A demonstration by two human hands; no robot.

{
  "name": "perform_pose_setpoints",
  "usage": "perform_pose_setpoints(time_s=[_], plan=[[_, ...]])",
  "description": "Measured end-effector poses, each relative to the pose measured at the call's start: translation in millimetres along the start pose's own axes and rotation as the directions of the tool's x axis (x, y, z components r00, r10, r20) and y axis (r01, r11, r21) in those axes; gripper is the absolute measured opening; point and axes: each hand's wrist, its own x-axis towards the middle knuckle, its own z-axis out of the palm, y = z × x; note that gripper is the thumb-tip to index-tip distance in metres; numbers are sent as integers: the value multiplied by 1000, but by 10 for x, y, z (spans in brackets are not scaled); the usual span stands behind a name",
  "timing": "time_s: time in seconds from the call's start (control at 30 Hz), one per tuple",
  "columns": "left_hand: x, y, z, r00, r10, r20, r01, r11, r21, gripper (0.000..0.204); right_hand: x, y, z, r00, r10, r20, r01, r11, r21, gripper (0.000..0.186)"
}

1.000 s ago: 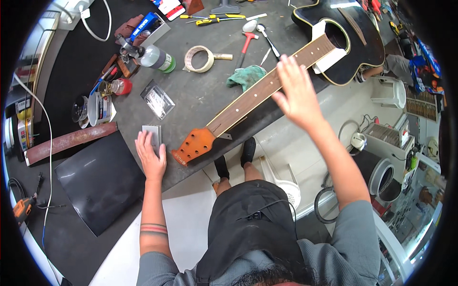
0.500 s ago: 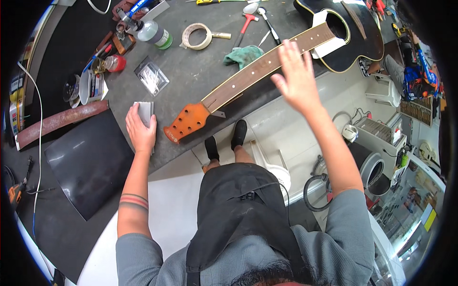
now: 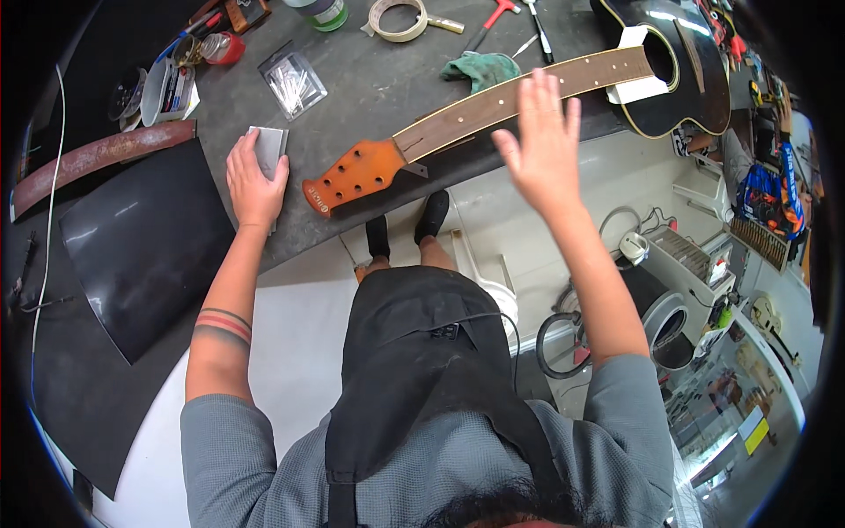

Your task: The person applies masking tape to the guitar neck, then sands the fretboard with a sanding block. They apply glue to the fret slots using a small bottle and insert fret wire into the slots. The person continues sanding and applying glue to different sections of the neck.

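On the bench lies an acoustic guitar with a black body (image 3: 704, 97), an orange headstock (image 3: 356, 176) pointing left, and a long brown fretboard (image 3: 466, 116) without strings. My right hand (image 3: 546, 150) is flat with fingers stretched out, its fingertips over the fretboard's middle; whether they touch the wood I cannot tell. My left hand (image 3: 253, 183) is closed around a grey rectangular block (image 3: 270, 145) left of the headstock. White paper or tape pieces (image 3: 635, 90) sit beside the soundhole. A green cloth (image 3: 481, 70) lies behind the neck.
Behind the neck are a masking tape roll (image 3: 398, 19), a red hammer (image 3: 495, 19) and a clear packet of white sticks (image 3: 292, 81). A black sheet (image 3: 141, 238) and a curved reddish strip (image 3: 106, 163) lie left. The bench edge runs below the headstock.
The view has shifted, so the guitar sits farther right and higher. My right hand appears slightly nearer the headstock along the fretboard. My left hand stays on the grey block.
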Motion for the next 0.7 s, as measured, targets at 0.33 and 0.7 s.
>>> perform_pose_setpoints(time_s=[0.33,0.7], plan=[[-37,-49,-42,1000,-13,1,13,1000,-27,77,11,-438,-63,999,-47,-9,48,992,121,86],[8,-40,18,1000,-8,4,8,999,-37,76,-138,-998,56,952,-264,156,201,922,332,88]])
